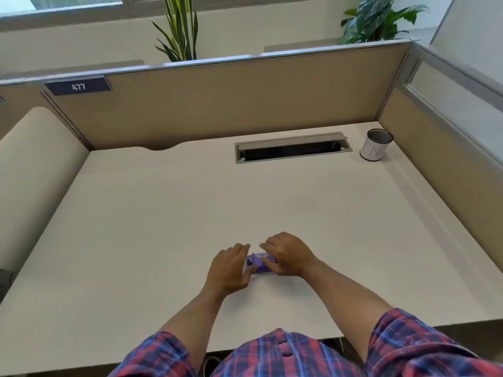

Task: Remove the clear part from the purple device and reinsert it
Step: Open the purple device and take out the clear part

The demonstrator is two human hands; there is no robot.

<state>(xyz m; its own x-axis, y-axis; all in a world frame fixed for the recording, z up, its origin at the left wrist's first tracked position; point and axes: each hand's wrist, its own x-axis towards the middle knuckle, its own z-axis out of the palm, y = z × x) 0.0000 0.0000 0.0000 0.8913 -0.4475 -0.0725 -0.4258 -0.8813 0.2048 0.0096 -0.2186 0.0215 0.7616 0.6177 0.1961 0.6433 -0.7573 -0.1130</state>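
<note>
A small purple plastic device (257,263) is seen lying on the near middle of a pale cream desk top (177,213), flanked by two bare hands. The left hand (231,268) is set against the device's left end, fingers curled around it and the thumb pressed along its near edge. The right hand (288,257) is laid over the right end, fingers bent down onto the top, so that much of the device is hidden. A pale, glassy strip, presumably the clear part (262,256), is visible on the upper face between the two hands; whether it is seated or partly drawn out cannot be told. Well apart from the hands, a grey metal cable slot (292,148) is recessed at the desk's far edge, and a white cylindrical cup with a dark mesh rim (375,145) is placed in the far right corner. The desk is enclosed by tan fabric partitions (231,104), with green plants (378,20) behind. Plaid sleeves (408,346) are rolled above the forearms.
</note>
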